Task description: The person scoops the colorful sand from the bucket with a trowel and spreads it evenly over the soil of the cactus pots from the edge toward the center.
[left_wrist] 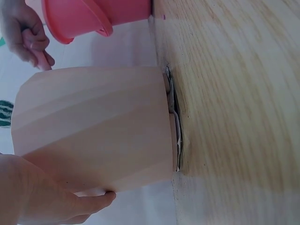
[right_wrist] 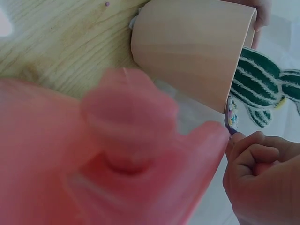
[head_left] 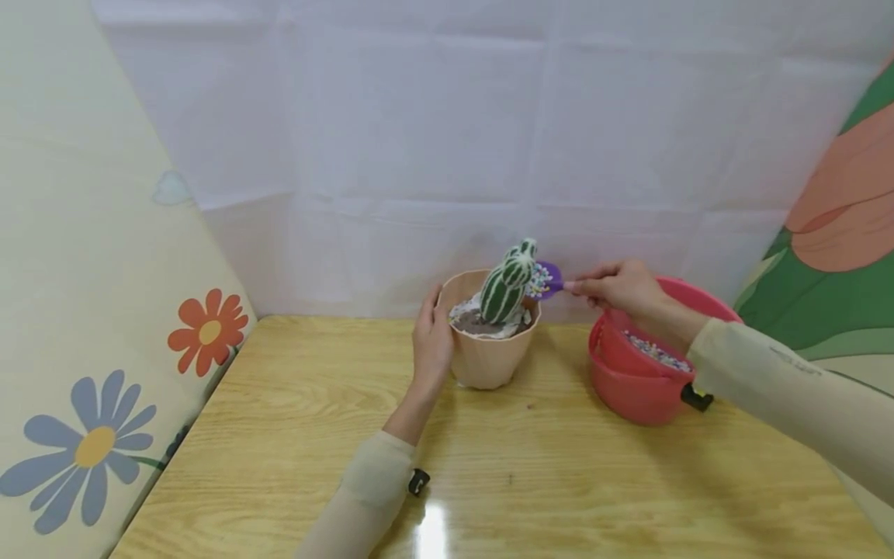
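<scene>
A green-and-white striped cactus (head_left: 501,296) stands in dark soil inside a peach flowerpot (head_left: 486,361), with white material around its base. My left hand (head_left: 431,341) rests against the pot's left side, fingers reaching up to the rim; in the left wrist view its thumb and fingers lie along the pot wall (left_wrist: 98,126). With my right hand (head_left: 621,287) I grip the pink handle of a small purple shovel (head_left: 554,281). Its scoop, loaded with multicoloured pebbles (head_left: 538,281), is over the pot's right rim, beside the cactus. In the right wrist view the scoop (right_wrist: 231,117) is at the rim.
Right of the pot, a red bucket (head_left: 639,345) leans inside a red basin (head_left: 632,392), with more small pebbles (head_left: 656,353) in it. A wooden table (head_left: 314,435) lies underneath. A white cloth (head_left: 419,140) hangs behind, and flower-patterned panels (head_left: 105,272) flank both sides.
</scene>
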`<act>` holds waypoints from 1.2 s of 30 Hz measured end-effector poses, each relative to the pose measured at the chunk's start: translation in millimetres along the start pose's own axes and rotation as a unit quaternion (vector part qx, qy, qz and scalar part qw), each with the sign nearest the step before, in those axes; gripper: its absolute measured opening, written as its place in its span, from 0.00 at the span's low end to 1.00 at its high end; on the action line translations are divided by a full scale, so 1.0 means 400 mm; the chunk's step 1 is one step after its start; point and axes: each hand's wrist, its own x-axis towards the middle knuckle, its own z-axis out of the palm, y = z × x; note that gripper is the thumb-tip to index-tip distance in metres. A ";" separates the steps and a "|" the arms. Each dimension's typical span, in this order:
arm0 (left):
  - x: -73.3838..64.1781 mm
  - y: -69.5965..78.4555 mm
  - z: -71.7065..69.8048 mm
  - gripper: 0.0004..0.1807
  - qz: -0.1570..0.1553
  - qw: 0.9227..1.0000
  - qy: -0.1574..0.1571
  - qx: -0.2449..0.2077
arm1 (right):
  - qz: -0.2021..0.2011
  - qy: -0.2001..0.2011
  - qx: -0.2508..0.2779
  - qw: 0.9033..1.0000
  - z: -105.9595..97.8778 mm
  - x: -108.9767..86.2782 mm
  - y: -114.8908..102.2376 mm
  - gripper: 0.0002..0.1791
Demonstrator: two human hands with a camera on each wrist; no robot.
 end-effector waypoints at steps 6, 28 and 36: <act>-0.003 -0.001 -0.001 0.25 0.000 1.000 0.000 0.000 | -0.008 -0.002 -0.023 1.000 0.003 0.009 -0.004 0.23; -0.015 0.002 0.016 0.25 0.006 1.000 0.004 0.003 | -0.063 0.019 -0.084 0.994 0.001 0.012 -0.018 0.23; -0.016 -0.003 0.014 0.25 0.003 1.000 0.003 0.007 | -0.099 0.024 -0.109 0.989 -0.004 0.007 -0.025 0.22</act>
